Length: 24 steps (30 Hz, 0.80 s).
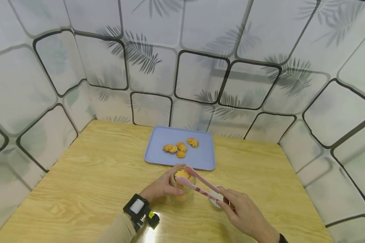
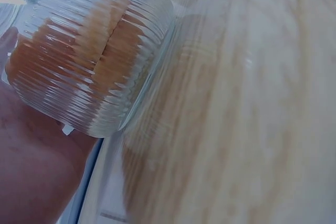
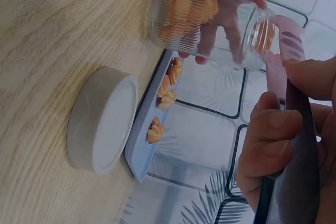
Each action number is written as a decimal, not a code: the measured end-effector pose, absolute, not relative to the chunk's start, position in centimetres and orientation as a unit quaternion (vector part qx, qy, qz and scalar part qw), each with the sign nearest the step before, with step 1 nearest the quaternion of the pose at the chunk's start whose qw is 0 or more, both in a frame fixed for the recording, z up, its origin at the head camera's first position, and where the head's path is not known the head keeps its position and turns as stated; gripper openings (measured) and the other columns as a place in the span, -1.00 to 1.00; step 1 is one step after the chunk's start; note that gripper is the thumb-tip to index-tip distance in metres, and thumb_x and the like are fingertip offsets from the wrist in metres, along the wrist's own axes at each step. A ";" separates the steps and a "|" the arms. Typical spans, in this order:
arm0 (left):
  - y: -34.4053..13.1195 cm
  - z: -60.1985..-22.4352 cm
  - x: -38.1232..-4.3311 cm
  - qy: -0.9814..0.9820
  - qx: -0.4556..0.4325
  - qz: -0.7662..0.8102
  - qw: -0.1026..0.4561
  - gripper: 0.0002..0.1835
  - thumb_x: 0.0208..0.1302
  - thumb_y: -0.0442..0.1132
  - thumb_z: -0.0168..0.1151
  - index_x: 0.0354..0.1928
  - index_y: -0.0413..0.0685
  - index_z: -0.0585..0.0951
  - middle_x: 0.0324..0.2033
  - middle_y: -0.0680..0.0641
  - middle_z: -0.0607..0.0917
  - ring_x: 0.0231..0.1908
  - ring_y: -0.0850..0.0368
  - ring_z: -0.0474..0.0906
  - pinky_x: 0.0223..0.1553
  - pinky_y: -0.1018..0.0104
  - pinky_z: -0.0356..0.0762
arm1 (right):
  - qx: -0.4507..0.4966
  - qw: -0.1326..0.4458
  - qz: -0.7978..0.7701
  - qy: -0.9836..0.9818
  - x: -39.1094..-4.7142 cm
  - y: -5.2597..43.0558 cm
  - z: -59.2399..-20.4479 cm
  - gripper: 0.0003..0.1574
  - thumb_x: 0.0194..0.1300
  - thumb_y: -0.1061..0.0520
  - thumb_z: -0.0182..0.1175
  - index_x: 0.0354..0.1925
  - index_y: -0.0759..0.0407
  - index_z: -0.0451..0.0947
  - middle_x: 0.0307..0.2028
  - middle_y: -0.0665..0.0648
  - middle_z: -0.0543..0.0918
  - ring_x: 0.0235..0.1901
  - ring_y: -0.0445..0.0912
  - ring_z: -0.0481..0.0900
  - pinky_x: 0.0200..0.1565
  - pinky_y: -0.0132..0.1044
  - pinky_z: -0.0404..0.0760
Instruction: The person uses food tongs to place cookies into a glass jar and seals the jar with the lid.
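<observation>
the piped butter cookie (image 1: 181, 174) was at the mouth of the ribbed glass jar (image 2: 94, 56), between the 2 tips of the pink tongs (image 1: 202, 179). it looked light, dry and crisp, so a hard squeeze would likely have cracked it or shed crumbs. its ridges probably gave the tips a little bite, and a gentle hold across its widest part, from 2 opposite sides, seemed safest.

the jar seemed the heavier and stiffer thing, smooth and perhaps slippery near the rim, and breakable if dropped; the body below the neck looked the surest place to hold it. the left hand (image 1: 162, 187) gripped it there, fingers and thumb curled round the glass. whether its base touched the wood table (image 1: 109, 175), i could not tell. the right hand (image 1: 243, 209) gripped the tongs, thumb on 1 arm and fingers curled against the other, on the dark handle part.

the cookie was golden yellow, with fluted edges. more swirled cookies (image 3: 181, 11), a warmer orange-brown through the glass, lay in the lower part of the jar. loose cookies (image 1: 180, 154) lay on the pale blue tray (image 1: 153, 141) beyond it, and a round white lid (image 3: 105, 121) was on the table by the right hand.
</observation>
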<state>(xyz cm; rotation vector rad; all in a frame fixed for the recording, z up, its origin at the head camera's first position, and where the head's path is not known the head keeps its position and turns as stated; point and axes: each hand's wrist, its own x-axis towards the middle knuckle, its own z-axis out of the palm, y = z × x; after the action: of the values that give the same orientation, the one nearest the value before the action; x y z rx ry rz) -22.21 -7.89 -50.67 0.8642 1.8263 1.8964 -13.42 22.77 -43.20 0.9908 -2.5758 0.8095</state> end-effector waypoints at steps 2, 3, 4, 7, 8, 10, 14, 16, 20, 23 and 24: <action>-7.9 -50.7 -22.2 0.646 0.307 0.674 0.186 -0.03 0.17 -0.19 0.49 0.56 0.11 0.17 0.45 -0.10 0.34 0.27 0.06 0.45 0.42 0.10 0.21 | 0.341 0.130 0.278 -0.888 -13.4 22.8 -43.2 -0.60 0.33 0.26 0.33 0.13 0.28 0.64 -0.52 -0.34 0.37 -0.60 -0.50 0.16 -0.58 -0.56 0.27; -7.8 -50.8 -22.2 0.647 0.305 0.673 0.187 -0.03 0.17 -0.19 0.49 0.56 0.09 0.16 0.45 -0.09 0.34 0.27 0.07 0.45 0.41 0.11 0.21 | 0.342 0.130 0.278 -0.888 -13.4 22.8 -43.2 -0.60 0.33 0.26 0.33 0.13 0.28 0.64 -0.52 -0.34 0.37 -0.60 -0.50 0.16 -0.58 -0.56 0.27; -7.8 -50.8 -22.3 0.647 0.305 0.673 0.188 -0.02 0.17 -0.19 0.49 0.57 0.06 0.16 0.44 -0.09 0.34 0.27 0.08 0.45 0.41 0.12 0.21 | 0.341 0.129 0.279 -0.888 -13.4 22.8 -43.2 -0.60 0.33 0.26 0.33 0.13 0.28 0.64 -0.52 -0.34 0.37 -0.60 -0.50 0.16 -0.58 -0.56 0.27; -7.8 -50.7 -22.3 0.646 0.305 0.674 0.190 0.00 0.17 -0.19 0.50 0.57 -0.04 0.13 0.43 -0.11 0.35 0.27 0.09 0.44 0.41 0.10 0.21 | 0.341 0.129 0.281 -0.888 -13.3 22.9 -43.2 -0.59 0.33 0.27 0.33 0.14 0.30 0.64 -0.52 -0.34 0.36 -0.61 -0.51 0.15 -0.59 -0.56 0.26; -7.7 -50.7 -22.3 0.645 0.306 0.674 0.189 0.01 0.17 -0.19 0.50 0.57 -0.07 0.12 0.43 -0.12 0.35 0.27 0.09 0.43 0.41 0.09 0.20 | 0.340 0.129 0.281 -0.888 -13.2 22.9 -43.2 -0.59 0.33 0.27 0.33 0.14 0.30 0.64 -0.52 -0.34 0.36 -0.61 -0.51 0.15 -0.59 -0.56 0.26; -7.7 -50.7 -22.3 0.644 0.307 0.674 0.189 0.01 0.16 -0.20 0.50 0.57 -0.09 0.12 0.43 -0.12 0.35 0.29 0.09 0.41 0.42 0.07 0.17 | 0.338 0.129 0.282 -0.889 -13.1 23.0 -43.2 -0.59 0.34 0.27 0.32 0.15 0.30 0.64 -0.52 -0.34 0.37 -0.61 -0.51 0.15 -0.59 -0.57 0.26; -7.7 -50.6 -22.3 0.644 0.309 0.675 0.188 -0.02 0.16 -0.22 0.49 0.56 -0.07 0.15 0.43 -0.15 0.35 0.33 0.05 0.36 0.42 0.06 0.17 | 0.332 0.129 0.274 -0.893 -13.0 23.0 -43.2 -0.58 0.35 0.25 0.32 0.16 0.28 0.63 -0.51 -0.34 0.40 -0.61 -0.51 0.17 -0.58 -0.56 0.27; -7.6 -50.6 -22.3 0.643 0.309 0.675 0.188 -0.02 0.16 -0.22 0.49 0.56 -0.06 0.16 0.45 -0.17 0.33 0.36 0.02 0.32 0.42 0.07 0.19 | 0.329 0.130 0.267 -0.897 -12.9 23.0 -43.1 -0.58 0.35 0.24 0.32 0.16 0.26 0.63 -0.50 -0.34 0.41 -0.61 -0.51 0.18 -0.58 -0.55 0.27; -7.6 -50.7 -22.3 0.638 0.310 0.679 0.188 -0.04 0.16 -0.25 0.48 0.55 -0.05 0.17 0.47 -0.18 0.30 0.42 -0.04 0.25 0.44 0.03 0.17 | 0.325 0.130 0.255 -0.901 -12.8 22.9 -43.0 -0.56 0.35 0.23 0.33 0.18 0.21 0.61 -0.48 -0.34 0.43 -0.60 -0.51 0.18 -0.57 -0.55 0.28; -7.7 -50.7 -22.3 0.633 0.313 0.683 0.186 -0.07 0.17 -0.26 0.48 0.53 0.04 0.20 0.42 -0.18 0.38 0.40 -0.07 0.29 0.43 -0.03 0.16 | 0.324 0.125 0.257 -0.902 -12.9 22.8 -42.9 -0.51 0.36 0.21 0.33 0.23 0.20 0.59 -0.46 -0.33 0.45 -0.61 -0.51 0.19 -0.57 -0.55 0.29; -7.7 -50.7 -22.3 0.631 0.315 0.684 0.186 -0.08 0.18 -0.27 0.48 0.53 0.06 0.21 0.40 -0.17 0.39 0.39 -0.08 0.30 0.42 -0.05 0.17 | 0.324 0.123 0.259 -0.902 -12.9 22.7 -42.9 -0.50 0.37 0.21 0.32 0.25 0.20 0.57 -0.46 -0.33 0.46 -0.61 -0.51 0.20 -0.57 -0.55 0.30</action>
<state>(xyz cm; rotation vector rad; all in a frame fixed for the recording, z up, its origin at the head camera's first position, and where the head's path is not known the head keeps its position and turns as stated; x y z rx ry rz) -22.30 -7.69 -50.73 0.8867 1.7771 1.9277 -12.88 22.71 -42.89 0.9451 -2.6293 0.7547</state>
